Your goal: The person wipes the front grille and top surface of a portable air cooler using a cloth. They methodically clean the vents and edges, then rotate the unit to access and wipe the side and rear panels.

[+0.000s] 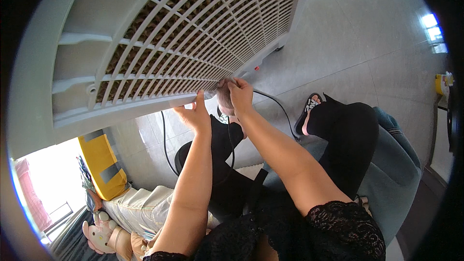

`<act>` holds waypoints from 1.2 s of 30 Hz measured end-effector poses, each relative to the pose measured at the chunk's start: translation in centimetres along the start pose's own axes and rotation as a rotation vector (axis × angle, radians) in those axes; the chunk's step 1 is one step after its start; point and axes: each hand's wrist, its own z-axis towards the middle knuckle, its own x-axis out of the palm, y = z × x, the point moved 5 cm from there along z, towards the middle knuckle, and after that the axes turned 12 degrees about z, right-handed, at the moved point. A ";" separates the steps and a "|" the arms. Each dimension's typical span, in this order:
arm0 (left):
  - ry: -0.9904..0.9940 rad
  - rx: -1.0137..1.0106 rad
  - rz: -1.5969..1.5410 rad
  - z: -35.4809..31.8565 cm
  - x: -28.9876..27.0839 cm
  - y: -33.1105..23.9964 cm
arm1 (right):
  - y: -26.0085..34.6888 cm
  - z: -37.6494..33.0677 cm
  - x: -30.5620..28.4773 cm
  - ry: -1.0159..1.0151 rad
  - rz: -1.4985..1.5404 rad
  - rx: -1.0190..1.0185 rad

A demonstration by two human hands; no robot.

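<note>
A large white grille panel (193, 34) with a brown honeycomb pad (152, 21) behind its bars leans across the upper left. At its lower edge is my left hand (195, 116), thumb up against the rim and fingers bent under it, gripping the edge. My right hand (241, 97) is closed at the panel's lower corner, pinching a crumpled brownish cloth (224, 100) that hangs down beside the fingers. The right fingertips touch or nearly touch the grille's end. What lies under the panel's rim is hidden.
A black cable (279, 104) loops across the grey tiled floor (338, 43) and past my legs. I sit on a blue-grey seat (398, 174). A yellow box (103, 164), a pale cushioned sofa (140, 205) and a plush toy (100, 234) are at the lower left.
</note>
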 end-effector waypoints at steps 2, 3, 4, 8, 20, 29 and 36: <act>-0.008 0.001 0.018 -0.1 -0.1 0.0 | -0.8 -0.6 -0.2 -0.014 -0.295 0.147; -0.009 0.009 0.014 -0.1 0.0 0.0 | -1.5 -1.4 -0.4 0.032 -0.448 0.137; -0.013 0.018 0.010 -0.1 0.1 -0.2 | -2.4 -2.1 -0.7 0.079 -0.601 0.127; 0.059 -0.082 -0.018 -0.2 -0.6 -0.2 | -0.9 -5.1 0.5 0.100 -0.335 0.269; 0.773 -0.182 -0.671 -8.9 -5.4 -10.7 | 17.4 -14.9 5.2 0.371 -0.121 0.345; 0.785 -0.109 -0.738 -9.7 -11.9 -16.4 | 26.8 -20.7 10.6 0.553 -0.784 -0.317; 0.891 -0.047 -0.887 -10.4 -14.9 -18.2 | 28.9 -23.0 15.9 0.824 -0.885 -0.370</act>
